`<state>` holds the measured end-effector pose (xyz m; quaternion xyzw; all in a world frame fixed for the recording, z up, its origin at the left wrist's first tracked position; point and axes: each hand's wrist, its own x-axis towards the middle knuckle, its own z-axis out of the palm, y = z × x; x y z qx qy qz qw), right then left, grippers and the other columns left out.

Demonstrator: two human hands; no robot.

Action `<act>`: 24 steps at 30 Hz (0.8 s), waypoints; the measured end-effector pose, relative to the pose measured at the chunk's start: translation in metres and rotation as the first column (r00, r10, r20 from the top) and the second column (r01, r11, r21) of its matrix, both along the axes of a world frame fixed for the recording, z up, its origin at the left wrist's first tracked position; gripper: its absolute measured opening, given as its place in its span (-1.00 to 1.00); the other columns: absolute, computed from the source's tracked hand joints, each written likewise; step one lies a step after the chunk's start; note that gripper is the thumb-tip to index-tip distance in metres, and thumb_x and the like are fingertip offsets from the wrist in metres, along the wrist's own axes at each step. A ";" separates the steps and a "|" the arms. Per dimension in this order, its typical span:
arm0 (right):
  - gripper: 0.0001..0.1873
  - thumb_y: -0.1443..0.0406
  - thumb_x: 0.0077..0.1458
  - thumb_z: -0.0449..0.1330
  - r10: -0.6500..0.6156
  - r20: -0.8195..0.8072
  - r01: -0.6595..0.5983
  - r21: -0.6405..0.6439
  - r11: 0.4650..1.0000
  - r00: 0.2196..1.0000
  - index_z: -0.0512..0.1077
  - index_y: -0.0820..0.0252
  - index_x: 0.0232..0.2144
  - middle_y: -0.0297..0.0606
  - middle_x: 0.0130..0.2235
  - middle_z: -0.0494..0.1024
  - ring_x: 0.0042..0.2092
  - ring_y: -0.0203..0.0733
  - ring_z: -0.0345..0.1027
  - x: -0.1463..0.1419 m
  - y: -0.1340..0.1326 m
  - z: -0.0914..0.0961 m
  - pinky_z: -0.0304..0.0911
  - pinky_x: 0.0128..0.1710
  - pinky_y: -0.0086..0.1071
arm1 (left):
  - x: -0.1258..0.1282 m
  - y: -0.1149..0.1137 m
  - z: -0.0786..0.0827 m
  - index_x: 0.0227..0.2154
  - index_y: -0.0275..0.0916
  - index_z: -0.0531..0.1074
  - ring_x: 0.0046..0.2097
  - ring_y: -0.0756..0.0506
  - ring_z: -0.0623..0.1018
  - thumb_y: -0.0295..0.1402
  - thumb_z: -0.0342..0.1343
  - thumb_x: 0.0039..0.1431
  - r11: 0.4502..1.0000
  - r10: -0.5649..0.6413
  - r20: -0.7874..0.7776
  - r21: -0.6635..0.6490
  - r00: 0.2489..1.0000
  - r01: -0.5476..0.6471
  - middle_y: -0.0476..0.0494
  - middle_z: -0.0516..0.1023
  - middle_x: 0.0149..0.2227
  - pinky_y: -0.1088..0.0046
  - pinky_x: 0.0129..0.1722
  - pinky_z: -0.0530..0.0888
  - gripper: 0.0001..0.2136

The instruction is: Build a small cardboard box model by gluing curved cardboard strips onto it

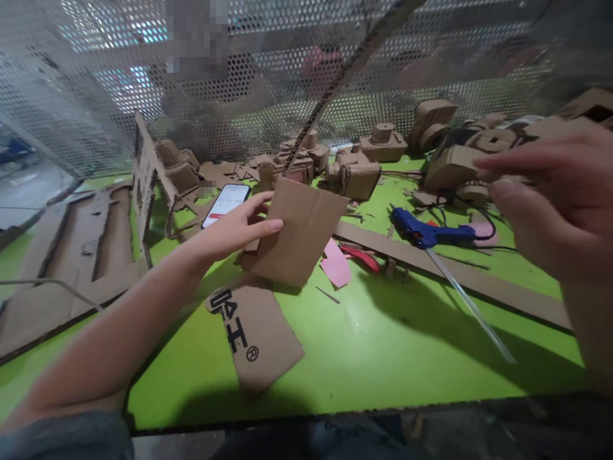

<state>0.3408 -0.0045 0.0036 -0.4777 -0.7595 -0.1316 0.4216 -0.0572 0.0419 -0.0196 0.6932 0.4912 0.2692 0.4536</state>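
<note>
A muted grey-blue sleeve [62,437] showed at seven o'clock, its cuff ending on the person's bare left forearm [119,326]. The left hand [234,230], at nine o'clock, had short, unpainted fingernails. The bare right hand [546,191] appeared at three o'clock, with the right forearm [587,332], also uncovered, running to the frame's edge at four o'clock.

the right hand [541,204] runs off the right edge of the view, and a cardboard model [589,105] is cut off in the top corner. the phone [225,206] shows digits too small to read, and shapes behind the perforated metal screen [287,76] are blurred.
</note>
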 end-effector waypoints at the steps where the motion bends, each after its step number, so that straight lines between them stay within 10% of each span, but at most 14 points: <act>1: -0.61 0.03 0.39 0.18 0.004 -0.032 -0.006 -0.032 0.999 0.999 0.68 0.08 -0.02 -0.02 -0.10 0.70 -0.06 0.06 0.60 0.004 0.005 -0.004 0.46 0.02 0.02 | 0.003 0.001 -0.010 0.33 -0.18 0.38 0.29 -0.50 0.55 0.29 0.48 -0.18 0.999 0.023 0.139 -0.046 0.990 -0.017 -0.34 0.57 0.26 0.05 0.21 0.60 0.05; 6: -0.65 0.06 0.25 0.25 0.061 -0.140 -0.102 -0.307 0.946 0.988 0.65 0.13 -0.08 -0.03 -0.15 0.70 -0.18 -0.02 0.60 0.002 0.027 -0.016 0.48 -0.14 -0.10 | 0.018 -0.002 -0.049 0.24 -0.06 0.40 0.33 -0.50 0.53 -0.01 0.60 -0.21 0.981 0.102 0.547 -0.193 0.831 0.007 -0.28 0.58 0.26 0.01 0.24 0.58 -0.09; 11: -0.28 -0.10 0.28 0.22 0.267 -0.110 -0.280 -0.580 0.765 0.957 0.46 0.15 0.32 0.14 0.19 0.61 0.14 0.18 0.59 -0.037 0.023 -0.010 0.57 0.08 0.09 | 0.032 -0.004 -0.062 0.03 -0.01 0.32 0.31 -0.36 0.53 -0.13 0.63 -0.12 0.993 0.004 0.599 -0.094 0.801 0.066 -0.12 0.59 0.15 0.06 0.22 0.54 -0.28; 17: -0.45 0.04 0.41 0.20 0.329 0.148 -0.315 -0.115 0.942 0.932 0.48 0.20 0.29 0.13 0.19 0.57 0.24 0.23 0.47 -0.092 0.018 -0.002 0.45 0.24 0.19 | 0.048 -0.010 -0.061 0.02 0.00 0.15 0.16 -0.25 0.56 -0.14 0.57 0.02 0.994 -0.032 0.533 0.101 0.846 -0.026 -0.06 0.49 0.05 0.15 0.08 0.58 -0.29; 24: -0.62 0.15 0.35 0.23 0.482 -0.089 -0.478 -0.381 0.792 0.871 0.61 0.27 0.05 -0.20 -0.31 0.61 -0.32 -0.15 0.43 -0.135 0.016 0.013 0.34 -0.29 -0.26 | 0.048 -0.018 -0.062 -0.07 -0.04 0.04 0.03 -0.23 0.58 -0.21 0.52 -0.01 0.963 0.076 0.389 0.209 0.918 -0.168 -0.04 0.44 -0.05 0.05 0.01 0.63 -0.30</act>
